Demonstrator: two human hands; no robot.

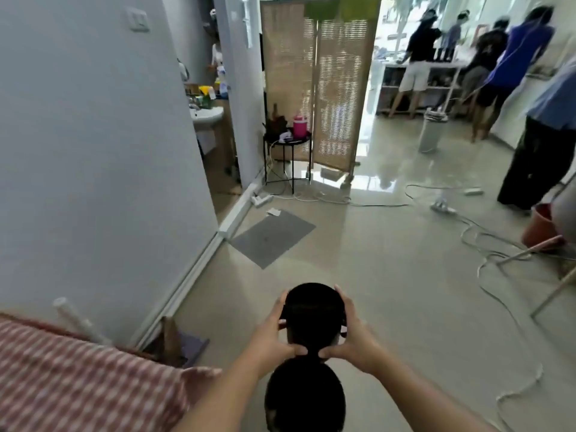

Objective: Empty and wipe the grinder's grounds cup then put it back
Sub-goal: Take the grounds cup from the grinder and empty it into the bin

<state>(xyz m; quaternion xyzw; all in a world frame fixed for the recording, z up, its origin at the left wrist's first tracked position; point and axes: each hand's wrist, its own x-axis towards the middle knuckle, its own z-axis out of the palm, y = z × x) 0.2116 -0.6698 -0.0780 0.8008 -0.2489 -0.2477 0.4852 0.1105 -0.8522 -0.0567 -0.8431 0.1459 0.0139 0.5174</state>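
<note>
Grinder (307,353): black, two-lobed in outline, carried in front of us at about waist height, over the tiled floor (389,275). We cannot tell which part is the grounds cup; the whole body reads as one dark, unlit shape, so the cup's place on it stays unconfirmed.

Left hand (274,335): wrapped on the left flank of the upper part, fingers curled round the side, thumb pressed in at the narrow waist.

Right hand (349,333): mirrors it on the right flank, fingers up the side, thumb at the waist, nearly meeting the other thumb. Both hands are closed firmly on the grinder, neither one free.

Reason for the hold, as we judge it: two-sided support keeps the thing upright and steady while it travels, so loose grounds do not spill.

Surroundings: checked cloth (78,378) at lower left; grey mat (272,236) ahead by a doorway; washbasin (207,115) beyond it, a likely place for emptying. Cables (486,254) trail across the floor to the right, a tripping risk.
</note>
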